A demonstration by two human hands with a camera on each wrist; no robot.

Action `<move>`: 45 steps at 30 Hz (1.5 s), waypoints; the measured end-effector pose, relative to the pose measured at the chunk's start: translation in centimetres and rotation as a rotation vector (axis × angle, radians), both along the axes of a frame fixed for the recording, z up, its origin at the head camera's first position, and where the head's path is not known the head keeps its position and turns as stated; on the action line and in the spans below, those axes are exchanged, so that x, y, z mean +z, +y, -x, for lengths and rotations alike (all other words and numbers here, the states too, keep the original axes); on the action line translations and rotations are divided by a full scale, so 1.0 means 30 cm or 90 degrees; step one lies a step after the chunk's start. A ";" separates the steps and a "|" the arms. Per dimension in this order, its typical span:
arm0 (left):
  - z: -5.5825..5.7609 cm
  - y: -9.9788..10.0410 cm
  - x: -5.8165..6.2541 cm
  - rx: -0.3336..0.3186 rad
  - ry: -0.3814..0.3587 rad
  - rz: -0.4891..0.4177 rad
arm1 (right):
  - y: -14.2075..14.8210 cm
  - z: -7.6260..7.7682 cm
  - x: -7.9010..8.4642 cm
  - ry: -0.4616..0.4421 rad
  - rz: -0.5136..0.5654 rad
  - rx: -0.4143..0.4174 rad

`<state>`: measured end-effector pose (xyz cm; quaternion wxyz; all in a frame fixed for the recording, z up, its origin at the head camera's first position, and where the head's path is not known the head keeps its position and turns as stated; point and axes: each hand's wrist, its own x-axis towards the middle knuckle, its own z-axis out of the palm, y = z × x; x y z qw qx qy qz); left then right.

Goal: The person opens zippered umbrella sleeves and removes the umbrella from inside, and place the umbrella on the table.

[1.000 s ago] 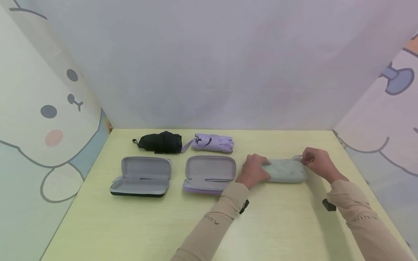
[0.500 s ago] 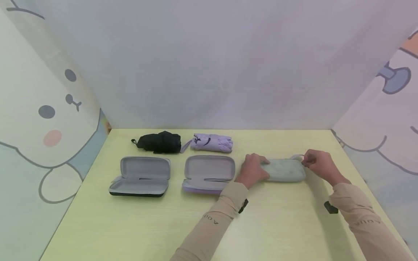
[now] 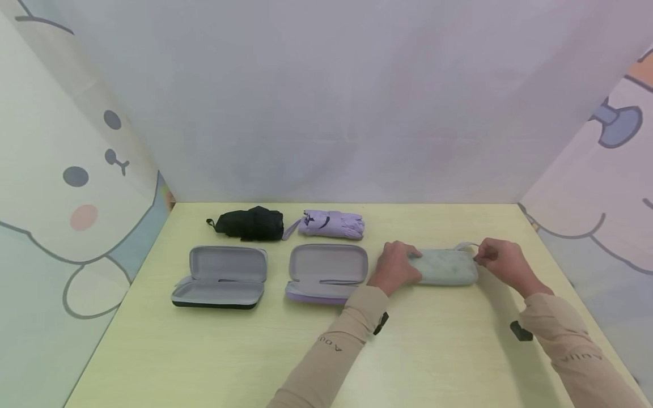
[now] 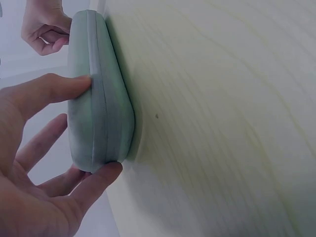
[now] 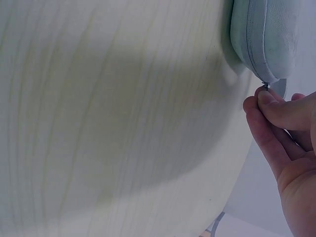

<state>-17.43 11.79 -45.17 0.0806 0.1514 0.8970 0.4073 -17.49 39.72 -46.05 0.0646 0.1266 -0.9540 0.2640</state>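
A pale green zip case (image 3: 446,267) lies shut on the right part of the table. My left hand (image 3: 395,265) grips its left end, with thumb and fingers spread around the end in the left wrist view (image 4: 44,192). At the opposite end, my right hand (image 3: 505,263) pinches a small dark zipper pull (image 5: 266,87) near the case's corner. A light strap loop (image 3: 465,245) arches from the back of the case towards the right hand. What lies inside the case is hidden.
Left of the case stand an open purple case (image 3: 328,263) and an open black case (image 3: 228,263), both with grey lining. Behind them lie a folded purple umbrella (image 3: 334,224) and a folded black umbrella (image 3: 250,224). A pale wall closes off the table's back.
My right hand has shifted slightly right and towards me at the case's right end, still pinching the pull. The left hand and the case have stayed in place.
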 end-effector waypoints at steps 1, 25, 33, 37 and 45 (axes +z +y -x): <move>0.000 0.000 -0.001 0.000 0.000 -0.001 | 0.000 -0.001 -0.001 0.002 0.000 0.002; 0.001 0.001 -0.009 0.019 -0.018 -0.030 | -0.001 -0.053 -0.007 0.025 0.002 -0.018; 0.001 0.005 -0.010 0.023 -0.018 -0.028 | -0.003 -0.068 -0.004 0.030 -0.003 -0.031; 0.001 0.006 -0.011 0.025 -0.017 -0.030 | -0.002 -0.072 -0.003 0.025 -0.009 -0.029; 0.000 0.005 -0.010 0.029 -0.012 -0.025 | -0.003 -0.089 -0.003 0.006 -0.029 -0.028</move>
